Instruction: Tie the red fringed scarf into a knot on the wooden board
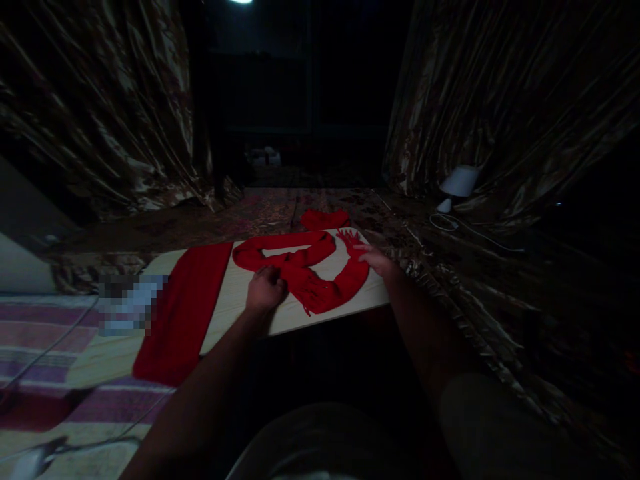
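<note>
A long red scarf (345, 287) with fringed ends lies in loose loops on a pale wooden board (230, 327). My left hand (267, 288) is closed at the scarf's near left edge, its fingertips curled against the knit. At the right side of the board, my right hand (376, 260) pinches the scarf just below one fringed end; its fingers point left across the fabric. The other fringe hangs over the scarf's middle, between my hands. Dim light blurs the finger details.
A flat red cloth (190, 307) spans the board's left part, beside a pixelated patch. Another red knit piece (325, 219) lies beyond the far edge. A small white lamp (460, 181) with a cord stands at right. Striped bedding (30, 320) and cables are at left; patterned curtains (100, 100) hang behind.
</note>
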Tool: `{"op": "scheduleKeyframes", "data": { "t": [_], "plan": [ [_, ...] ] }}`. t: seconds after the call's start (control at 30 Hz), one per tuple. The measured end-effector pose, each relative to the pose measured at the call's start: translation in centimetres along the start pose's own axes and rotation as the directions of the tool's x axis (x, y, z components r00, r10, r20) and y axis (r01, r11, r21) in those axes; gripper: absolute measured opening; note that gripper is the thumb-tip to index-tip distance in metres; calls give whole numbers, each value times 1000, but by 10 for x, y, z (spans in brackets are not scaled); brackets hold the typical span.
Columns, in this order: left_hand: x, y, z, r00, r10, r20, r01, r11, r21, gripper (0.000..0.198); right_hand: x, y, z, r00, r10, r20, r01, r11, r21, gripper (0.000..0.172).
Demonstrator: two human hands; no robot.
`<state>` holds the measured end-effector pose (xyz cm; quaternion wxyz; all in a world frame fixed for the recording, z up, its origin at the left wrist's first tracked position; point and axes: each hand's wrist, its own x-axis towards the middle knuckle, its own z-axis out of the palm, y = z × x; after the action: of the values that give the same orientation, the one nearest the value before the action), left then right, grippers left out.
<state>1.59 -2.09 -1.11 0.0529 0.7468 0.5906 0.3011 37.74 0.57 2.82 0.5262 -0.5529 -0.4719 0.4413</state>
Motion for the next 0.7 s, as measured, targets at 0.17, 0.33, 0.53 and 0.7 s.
{"op": "scheduleKeyframes", "data": {
  "t": [0.17, 0.33, 0.53, 0.7],
  "plan": [
    [-1, 0, 0, 999, 43, -20, -43, 999, 1, 41, 8, 35, -2, 980, 71, -188, -98, 986, -138, 62],
    [0, -2, 2, 999, 49, -18, -49, 999, 7, 42, 10, 33, 0, 971, 87, -224, -139, 964, -225, 53],
    [1, -4, 5, 998, 63, -23, -63, 998, 4, 41, 0, 15, -3, 979, 147, -141, -180, 948, -261, 68],
    [0, -1, 2, 999, 43, -14, -43, 999, 12, 40, -8, 2, -11, 967, 255, 25, -236, 924, -302, 57]
  ]
}}
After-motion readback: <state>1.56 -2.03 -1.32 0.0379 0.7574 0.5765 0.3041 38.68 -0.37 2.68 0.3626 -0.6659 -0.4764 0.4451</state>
